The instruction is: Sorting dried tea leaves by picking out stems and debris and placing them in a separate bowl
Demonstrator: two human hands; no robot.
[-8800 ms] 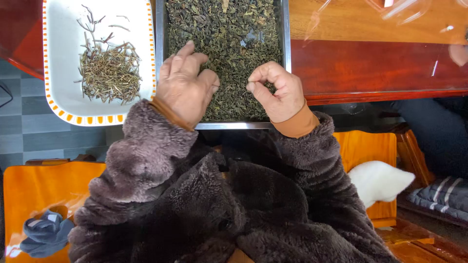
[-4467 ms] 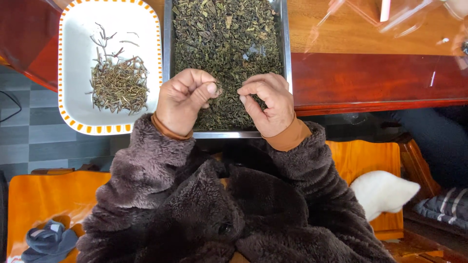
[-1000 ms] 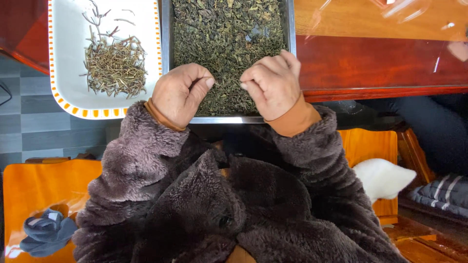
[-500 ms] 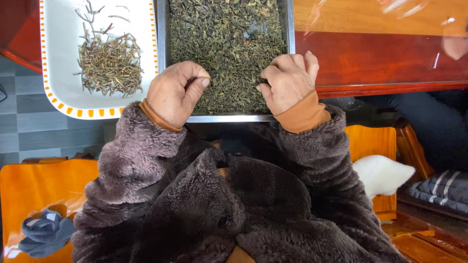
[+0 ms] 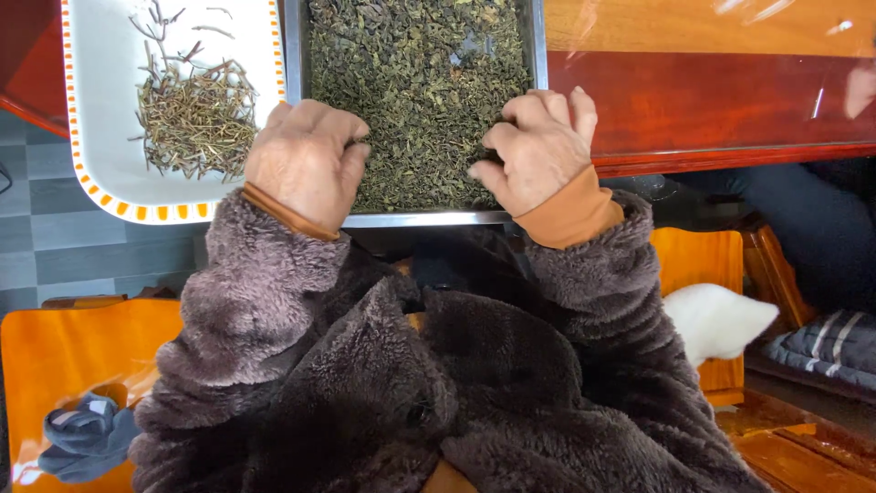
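Filling the rectangular metal tray (image 5: 538,55), dark green dried tea leaves (image 5: 411,82) lie loose. Left hand (image 5: 306,164) rests clenched at the tray's near edge; right hand (image 5: 538,151) pinches leaves. White orange-rimmed stem dish (image 5: 100,173) adjoins left.

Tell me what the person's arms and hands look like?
Both arms wear thick, fuzzy dark brown-grey fleece sleeves. An orange-tan knit cuff peeks out at each wrist. The left hand and right hand are bare: no gloves or rings show.
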